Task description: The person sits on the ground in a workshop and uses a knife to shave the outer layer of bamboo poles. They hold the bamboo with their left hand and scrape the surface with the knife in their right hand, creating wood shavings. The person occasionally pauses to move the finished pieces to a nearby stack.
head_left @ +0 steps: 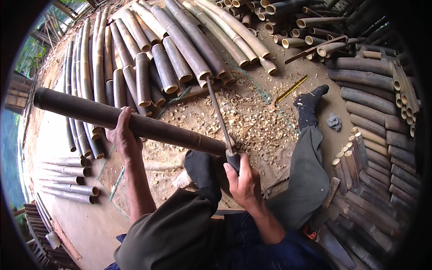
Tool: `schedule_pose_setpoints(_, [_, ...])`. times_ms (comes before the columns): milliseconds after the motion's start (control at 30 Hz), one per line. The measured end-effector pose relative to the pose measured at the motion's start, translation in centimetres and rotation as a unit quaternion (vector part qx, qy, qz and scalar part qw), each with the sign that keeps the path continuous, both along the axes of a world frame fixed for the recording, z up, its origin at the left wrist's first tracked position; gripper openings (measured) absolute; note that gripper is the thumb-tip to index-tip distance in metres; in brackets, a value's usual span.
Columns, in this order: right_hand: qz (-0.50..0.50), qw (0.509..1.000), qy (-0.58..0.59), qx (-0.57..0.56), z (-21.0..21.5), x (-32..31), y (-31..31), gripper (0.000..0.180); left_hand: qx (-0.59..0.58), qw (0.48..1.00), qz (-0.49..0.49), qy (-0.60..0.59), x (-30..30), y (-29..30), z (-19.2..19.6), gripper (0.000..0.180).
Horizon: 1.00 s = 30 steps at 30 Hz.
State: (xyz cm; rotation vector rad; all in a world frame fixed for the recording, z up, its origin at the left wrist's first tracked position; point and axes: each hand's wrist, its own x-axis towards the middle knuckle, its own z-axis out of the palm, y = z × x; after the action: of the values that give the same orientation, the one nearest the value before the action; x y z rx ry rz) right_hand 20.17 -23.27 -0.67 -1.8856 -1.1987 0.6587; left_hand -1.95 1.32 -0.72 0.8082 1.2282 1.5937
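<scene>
A dark brown bamboo pole (171, 131) slants from the far left down toward my lap. My left hand (123, 137) is wrapped round it near its middle. My right hand (244, 182) is closed round the dark handle of a long, thin metal tool (218, 110). Its narrow shaft points up and away, with the tip near the end of a bamboo length lying on the floor. The near end of the pole meets the tool just above the handle; whether they touch, I cannot tell. Pale wood chips (265, 119) lie scattered beyond my hands.
Bamboo lengths (191, 38) lie in rows ahead and left. Stacked bamboo (369, 85) lines the right side. A yellow ruler-like strip (291, 88) and a grey crumpled cloth (334, 122) lie near my outstretched right foot (307, 108). A saw (335, 247) rests at lower right.
</scene>
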Motion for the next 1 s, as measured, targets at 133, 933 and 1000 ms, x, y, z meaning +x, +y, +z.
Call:
schedule_pose_setpoints(133, [-0.049, 0.997, 0.018, -0.061, -5.8, 0.1, -1.9, 0.032, -0.009, 1.0, -0.013, 0.026, 1.1, 0.0, 0.5, 0.035])
schedule_pose_setpoints(933, [-0.038, 0.995, -0.027, 0.088, -4.8, 0.4, -2.5, 0.032, -0.001, 0.998, 0.054, 0.01, 0.4, -0.3, 1.0, 0.042])
schedule_pose_setpoints(1000, [-0.019, 0.987, -0.068, -0.143, -8.6, 0.8, -2.7, 0.036, -0.004, 0.999, 0.032, 0.007, 1.0, -0.5, 1.2, 0.04])
